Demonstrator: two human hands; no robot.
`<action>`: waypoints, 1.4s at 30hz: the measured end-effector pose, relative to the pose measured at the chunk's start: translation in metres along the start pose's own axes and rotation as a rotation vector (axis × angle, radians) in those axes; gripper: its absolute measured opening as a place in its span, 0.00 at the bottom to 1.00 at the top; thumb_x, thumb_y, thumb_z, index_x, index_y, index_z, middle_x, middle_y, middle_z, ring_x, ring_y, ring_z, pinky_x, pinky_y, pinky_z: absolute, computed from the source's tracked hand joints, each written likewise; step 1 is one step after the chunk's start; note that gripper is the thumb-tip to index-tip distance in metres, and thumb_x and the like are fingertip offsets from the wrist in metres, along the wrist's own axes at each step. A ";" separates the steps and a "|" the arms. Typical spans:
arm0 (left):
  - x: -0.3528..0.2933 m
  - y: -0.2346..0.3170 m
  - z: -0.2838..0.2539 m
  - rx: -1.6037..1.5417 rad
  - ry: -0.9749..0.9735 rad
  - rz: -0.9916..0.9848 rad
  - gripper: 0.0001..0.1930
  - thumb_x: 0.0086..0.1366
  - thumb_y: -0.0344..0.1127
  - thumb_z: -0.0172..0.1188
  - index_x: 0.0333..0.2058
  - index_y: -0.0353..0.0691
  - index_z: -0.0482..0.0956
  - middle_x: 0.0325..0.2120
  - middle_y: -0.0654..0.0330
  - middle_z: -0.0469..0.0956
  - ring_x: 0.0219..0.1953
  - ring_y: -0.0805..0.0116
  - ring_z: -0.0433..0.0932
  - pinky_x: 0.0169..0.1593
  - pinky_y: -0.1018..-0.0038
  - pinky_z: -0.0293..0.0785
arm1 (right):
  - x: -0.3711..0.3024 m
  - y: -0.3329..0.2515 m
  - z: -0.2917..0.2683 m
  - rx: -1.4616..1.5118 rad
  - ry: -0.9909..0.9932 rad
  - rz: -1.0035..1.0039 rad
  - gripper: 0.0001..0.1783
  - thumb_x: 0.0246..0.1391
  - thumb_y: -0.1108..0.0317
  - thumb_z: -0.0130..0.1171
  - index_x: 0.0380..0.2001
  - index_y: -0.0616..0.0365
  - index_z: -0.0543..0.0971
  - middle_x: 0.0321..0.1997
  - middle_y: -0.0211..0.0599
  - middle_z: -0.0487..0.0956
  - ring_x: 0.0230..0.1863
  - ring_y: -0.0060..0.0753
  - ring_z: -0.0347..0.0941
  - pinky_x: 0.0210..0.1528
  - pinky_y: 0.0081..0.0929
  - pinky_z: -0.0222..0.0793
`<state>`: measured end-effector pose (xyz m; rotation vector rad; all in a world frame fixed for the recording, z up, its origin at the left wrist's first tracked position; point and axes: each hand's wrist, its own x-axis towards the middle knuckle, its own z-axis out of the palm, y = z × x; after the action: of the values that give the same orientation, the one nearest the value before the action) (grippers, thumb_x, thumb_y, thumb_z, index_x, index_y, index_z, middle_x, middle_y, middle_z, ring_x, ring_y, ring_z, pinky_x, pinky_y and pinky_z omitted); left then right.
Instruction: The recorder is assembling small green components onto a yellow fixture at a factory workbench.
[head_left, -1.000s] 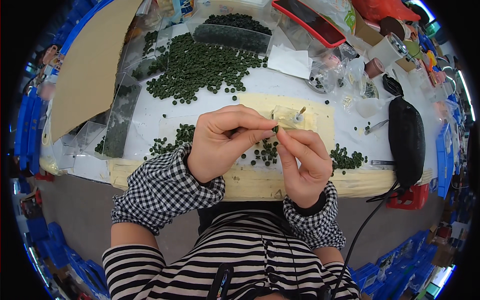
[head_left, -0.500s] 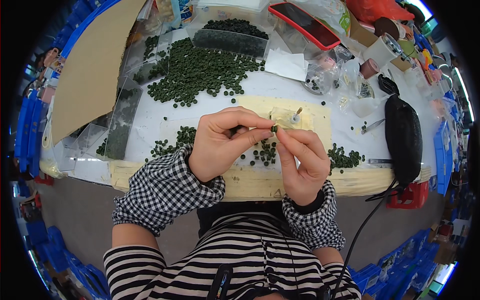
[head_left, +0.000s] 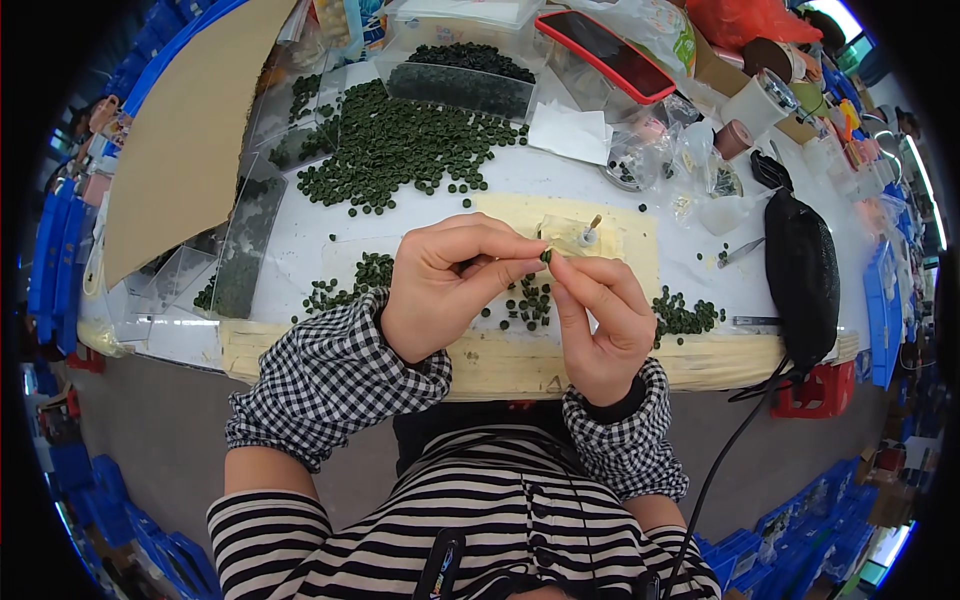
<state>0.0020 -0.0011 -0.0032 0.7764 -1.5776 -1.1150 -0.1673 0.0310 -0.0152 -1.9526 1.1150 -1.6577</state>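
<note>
My left hand (head_left: 435,285) and my right hand (head_left: 605,325) meet over the near part of the table. Between their fingertips is a small dark green round piece (head_left: 546,256), like a bead or short cylinder. Thumb and index finger of each hand are pinched on it. Finer detail is too small to make out. Just beyond the fingers stands a small pale holder (head_left: 588,237) with a thin brownish stick in it, on a yellowish sheet (head_left: 645,215). Below the hands lie several loose green pieces (head_left: 530,308) like the held one.
A large heap of green pieces (head_left: 385,140) spreads before a clear bin (head_left: 460,90). Smaller piles (head_left: 685,315) lie near the front edge. Cardboard (head_left: 185,130) stands at left. A red-cased phone (head_left: 605,55), white paper (head_left: 570,132), tweezers (head_left: 742,252) and a black pouch (head_left: 803,275) lie around.
Both hands keep their pinch in nearly the same place. The green piece looks slightly turned, and the view has shifted a little.
</note>
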 end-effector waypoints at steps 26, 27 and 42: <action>0.024 0.003 -0.034 0.538 -0.436 -0.346 0.09 0.54 0.31 0.64 0.34 0.34 0.80 0.11 0.74 0.51 0.15 0.83 0.52 0.21 0.80 0.50 | -0.002 0.005 -0.001 -0.015 0.196 0.135 0.12 0.50 0.81 0.57 0.39 0.64 0.80 0.33 0.38 0.76 0.34 0.26 0.73 0.37 0.18 0.67; 0.025 0.002 -0.034 0.523 -0.432 -0.342 0.09 0.55 0.31 0.63 0.35 0.34 0.80 0.11 0.74 0.52 0.15 0.83 0.52 0.21 0.80 0.50 | -0.003 0.006 -0.002 -0.017 0.198 0.137 0.12 0.50 0.81 0.57 0.39 0.64 0.80 0.33 0.38 0.76 0.34 0.26 0.73 0.37 0.18 0.67; 0.029 -0.011 -0.042 -0.836 0.355 -0.614 0.13 0.69 0.25 0.40 0.50 0.28 0.63 0.37 0.55 0.67 0.26 0.80 0.59 0.27 0.85 0.61 | -0.008 -0.028 -0.010 -0.486 -0.459 0.225 0.31 0.39 0.63 0.69 0.46 0.67 0.71 0.41 0.45 0.72 0.38 0.43 0.70 0.40 0.30 0.70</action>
<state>0.0331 -0.0428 -0.0006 0.8160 -0.4656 -1.7806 -0.1674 0.0564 0.0014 -2.2252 1.5645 -0.8072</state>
